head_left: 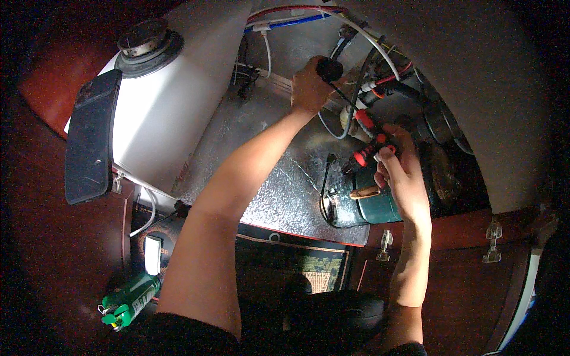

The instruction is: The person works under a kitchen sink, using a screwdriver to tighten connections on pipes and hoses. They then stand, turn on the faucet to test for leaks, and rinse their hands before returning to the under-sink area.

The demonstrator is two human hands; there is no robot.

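1. Closest to the person, low on the left, a green spray can with a green cap [127,301] lies on the dark floor. It looks light and smooth, so it could roll.

2. A flat black phone [90,137] leans on the big white round tank [172,101] at the left. The tank looks heavy and hard.

3. Both bare arms reach into a cupboard with a shiny silver foil floor [279,178]. A dark green metal pump [368,204] with a copper pipe stub sits on that foil, just under the right hand.

4. The right hand [404,172] is closed around a small black and red plug part [371,151] on the end of the wires, just above the pump. I think this part is light, hard plastic and a bit fiddly. The best place to hold it is on its thick body, not on the thin wires, which could pull out.

5. Farther in, the left hand [310,89] is clenched around the thick black handle of a screwdriver-like tool [330,71]. Its thin shaft points down toward the plug part. The handle looks stiff and easy to grip, and the fist wraps it well.

6. At the very back hang bendy hoses and wires [362,41], white, red, blue and black. They look soft and easy to snag.
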